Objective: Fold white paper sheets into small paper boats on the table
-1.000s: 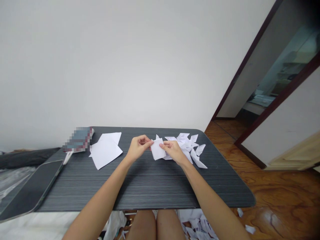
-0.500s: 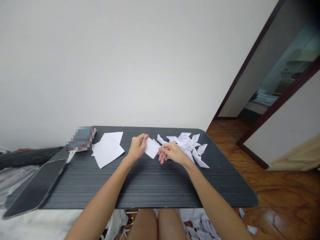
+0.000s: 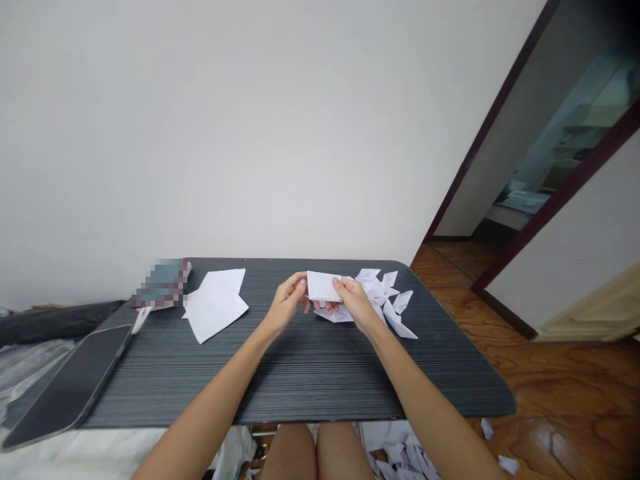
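Head view: pinches folded paper point(image 3: 320, 285) in the right fingers point(image 3: 339, 287), by the left fingers point(image 3: 300, 287); cannot tell the left fingers' grip. Has folded pieces point(image 3: 377, 291) right of the right fingers, flat sheets point(image 3: 216, 308) well left of both.

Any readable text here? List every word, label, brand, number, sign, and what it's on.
No readable text.
Pixelated item, far left on the table: obscured; can't tell if it bears text.
Folded paper in the right hand: no marks visible.
Loose white sheets: no marks visible.
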Demonstrator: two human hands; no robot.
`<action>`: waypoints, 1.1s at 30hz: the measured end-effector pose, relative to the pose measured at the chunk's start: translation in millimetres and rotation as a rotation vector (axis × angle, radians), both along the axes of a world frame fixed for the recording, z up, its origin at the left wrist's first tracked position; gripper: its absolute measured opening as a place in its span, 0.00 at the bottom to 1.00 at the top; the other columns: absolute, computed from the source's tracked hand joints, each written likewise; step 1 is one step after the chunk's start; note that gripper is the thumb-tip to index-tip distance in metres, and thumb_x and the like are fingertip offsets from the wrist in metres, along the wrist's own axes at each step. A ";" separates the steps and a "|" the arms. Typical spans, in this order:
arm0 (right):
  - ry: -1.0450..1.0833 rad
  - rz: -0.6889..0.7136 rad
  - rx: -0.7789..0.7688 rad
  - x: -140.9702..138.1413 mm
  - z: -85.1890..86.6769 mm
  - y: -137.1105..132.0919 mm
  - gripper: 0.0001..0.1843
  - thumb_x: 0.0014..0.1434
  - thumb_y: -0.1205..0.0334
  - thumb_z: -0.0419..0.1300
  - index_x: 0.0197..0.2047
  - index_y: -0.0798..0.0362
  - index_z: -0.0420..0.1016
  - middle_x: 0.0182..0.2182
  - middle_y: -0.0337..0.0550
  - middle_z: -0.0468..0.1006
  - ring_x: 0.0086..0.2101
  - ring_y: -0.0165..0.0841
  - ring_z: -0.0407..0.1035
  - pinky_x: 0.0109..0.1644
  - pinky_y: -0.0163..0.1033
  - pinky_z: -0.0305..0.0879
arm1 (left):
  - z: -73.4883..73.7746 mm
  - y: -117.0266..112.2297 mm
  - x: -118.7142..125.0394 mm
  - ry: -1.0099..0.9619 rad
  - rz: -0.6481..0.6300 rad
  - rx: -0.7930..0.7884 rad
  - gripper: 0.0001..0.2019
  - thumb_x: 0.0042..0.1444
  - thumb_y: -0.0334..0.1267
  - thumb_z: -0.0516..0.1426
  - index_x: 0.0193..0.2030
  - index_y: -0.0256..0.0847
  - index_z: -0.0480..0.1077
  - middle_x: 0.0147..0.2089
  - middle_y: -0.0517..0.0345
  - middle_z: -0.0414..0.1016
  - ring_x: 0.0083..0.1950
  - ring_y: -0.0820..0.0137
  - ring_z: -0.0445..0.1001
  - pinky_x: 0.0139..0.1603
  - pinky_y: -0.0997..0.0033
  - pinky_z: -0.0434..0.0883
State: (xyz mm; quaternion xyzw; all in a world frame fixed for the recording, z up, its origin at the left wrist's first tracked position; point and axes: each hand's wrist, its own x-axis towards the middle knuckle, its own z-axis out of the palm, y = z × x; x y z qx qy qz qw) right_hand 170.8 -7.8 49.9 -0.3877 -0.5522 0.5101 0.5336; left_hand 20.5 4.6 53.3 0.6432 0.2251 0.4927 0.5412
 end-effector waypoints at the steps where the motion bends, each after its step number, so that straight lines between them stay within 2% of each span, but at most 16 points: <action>1: -0.005 -0.001 0.006 2.2 0.6 0.3 0.20 0.52 0.47 0.50 0.24 0.57 0.64 0.13 0.38 0.70 0.13 0.26 0.62 0.17 0.31 0.52 | 1.5 0.2 -1.1 -0.009 -0.030 0.000 0.18 0.54 0.46 0.49 0.45 0.34 0.60 0.23 0.59 0.67 0.22 0.75 0.67 0.18 0.78 0.61; 5: -0.051 -0.007 0.013 11.2 2.7 2.3 0.19 0.52 0.48 0.51 0.22 0.56 0.63 0.11 0.36 0.68 0.12 0.25 0.60 0.16 0.31 0.51 | 7.6 -1.7 -4.6 0.004 -0.038 0.022 0.20 0.51 0.41 0.53 0.50 0.36 0.58 0.29 0.57 0.70 0.24 0.76 0.67 0.21 0.78 0.64; 7: -0.082 0.013 -0.001 16.0 4.0 2.8 0.19 0.52 0.48 0.51 0.22 0.56 0.63 0.11 0.36 0.67 0.12 0.25 0.60 0.16 0.31 0.52 | 8.8 -2.7 -5.5 0.024 -0.044 0.041 0.18 0.50 0.39 0.54 0.48 0.36 0.60 0.33 0.54 0.70 0.25 0.77 0.67 0.23 0.77 0.66; 11: -0.135 0.054 -0.040 24.6 6.6 2.4 0.18 0.52 0.48 0.51 0.23 0.56 0.64 0.10 0.35 0.66 0.11 0.25 0.58 0.14 0.30 0.54 | 7.3 -0.8 -8.8 0.106 -0.065 0.086 0.12 0.49 0.36 0.55 0.41 0.34 0.66 0.34 0.53 0.70 0.27 0.76 0.67 0.28 0.74 0.68; 16: -0.223 0.093 -0.026 31.0 6.2 3.3 0.18 0.52 0.49 0.52 0.25 0.57 0.65 0.10 0.33 0.65 0.12 0.24 0.58 0.14 0.29 0.54 | 6.7 2.9 -14.5 0.220 -0.024 0.191 0.09 0.48 0.35 0.56 0.36 0.35 0.71 0.44 0.48 0.70 0.41 0.67 0.69 0.36 0.71 0.70; 19: -0.280 0.098 -0.018 32.7 4.7 5.6 0.19 0.52 0.48 0.51 0.26 0.58 0.66 0.11 0.34 0.65 0.12 0.24 0.59 0.15 0.29 0.55 | 6.6 3.2 -15.3 0.264 0.003 0.238 0.09 0.48 0.36 0.56 0.34 0.36 0.73 0.42 0.49 0.71 0.42 0.66 0.70 0.38 0.69 0.70; 22: -0.308 0.102 0.002 31.4 4.8 6.4 0.19 0.52 0.49 0.51 0.26 0.58 0.67 0.14 0.36 0.66 0.14 0.24 0.59 0.17 0.30 0.56 | 5.4 3.1 -13.5 0.264 0.066 0.257 0.09 0.48 0.38 0.56 0.32 0.36 0.73 0.36 0.50 0.73 0.36 0.68 0.71 0.33 0.71 0.70; 25: -0.257 0.040 0.111 27.1 7.8 3.5 0.16 0.52 0.51 0.52 0.36 0.55 0.67 0.23 0.39 0.70 0.22 0.27 0.64 0.24 0.31 0.61 | 4.2 2.6 -10.8 0.269 0.205 0.302 0.08 0.48 0.38 0.56 0.29 0.36 0.73 0.31 0.52 0.74 0.30 0.71 0.71 0.30 0.73 0.69; 28: -0.251 -0.066 0.290 21.4 11.5 -1.3 0.25 0.47 0.55 0.58 0.49 0.47 0.59 0.40 0.43 0.67 0.37 0.30 0.65 0.39 0.36 0.62 | 3.2 0.7 -8.1 0.297 0.354 0.364 0.09 0.49 0.39 0.55 0.27 0.37 0.72 0.27 0.55 0.73 0.27 0.72 0.69 0.30 0.74 0.68; 30: -0.338 -0.125 0.368 17.7 11.4 -2.6 0.25 0.44 0.57 0.62 0.46 0.46 0.63 0.45 0.43 0.63 0.44 0.33 0.61 0.46 0.38 0.58 | 1.8 -1.0 -6.1 0.314 0.422 0.390 0.09 0.50 0.39 0.54 0.26 0.37 0.72 0.25 0.56 0.73 0.27 0.72 0.69 0.31 0.74 0.67; 33: -0.415 -0.240 0.376 13.8 5.7 1.0 0.10 0.46 0.56 0.60 0.31 0.51 0.72 0.42 0.44 0.64 0.46 0.36 0.59 0.49 0.41 0.54 | -1.4 -2.9 -3.1 0.333 0.459 0.406 0.09 0.50 0.39 0.54 0.26 0.38 0.72 0.26 0.56 0.73 0.27 0.72 0.70 0.31 0.74 0.67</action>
